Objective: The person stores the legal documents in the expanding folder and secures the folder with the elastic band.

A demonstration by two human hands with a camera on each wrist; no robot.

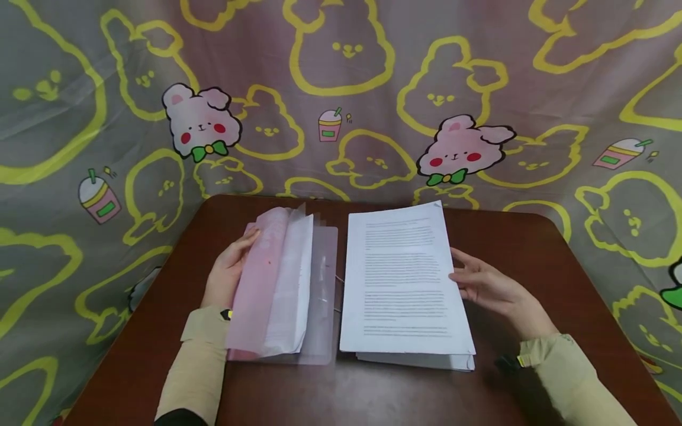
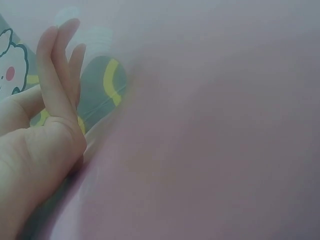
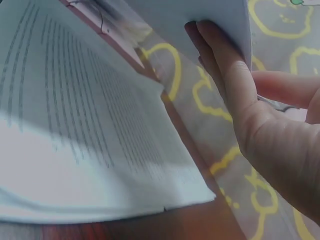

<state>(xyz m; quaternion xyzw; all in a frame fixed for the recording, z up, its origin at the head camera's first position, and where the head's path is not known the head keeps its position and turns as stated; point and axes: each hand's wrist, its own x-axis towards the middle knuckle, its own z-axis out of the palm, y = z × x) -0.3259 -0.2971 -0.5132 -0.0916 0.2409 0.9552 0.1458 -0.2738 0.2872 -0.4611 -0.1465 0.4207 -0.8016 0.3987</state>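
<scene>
- Sleeves [image 1: 570, 373]: light beige, covering both forearms at the near side.
- Stack of paper [image 3: 90, 115]: printed pages lying on the table, its near edge showing under the raised sheets in the head view.
- Right hand [image 1: 487, 287]: at the right edge of the raised sheets, thumb on the upper face, fingers against the underside. The gap is closed to the thickness of the paper, which it pinches.
- Raised sheets [image 1: 405, 284]: white, printed with paragraphs of text, held above the stack and to the right of the folder.
- Left hand [image 1: 229, 266]: at the folder's left edge, fingers fairly straight, gripping the raised cover between thumb and fingers.
- Folder [image 1: 261, 284]: pink, open, left of the paper. Its left part is lifted and bowed; its right part, translucent, lies on the table. White pages stand between.
- Table [image 1: 367, 396]: dark reddish brown, rounded far corners.
- Cloth [image 1: 367, 106]: grey, behind the table, printed with yellow animal outlines, pink rabbit heads with green bows, and drink cups.
</scene>
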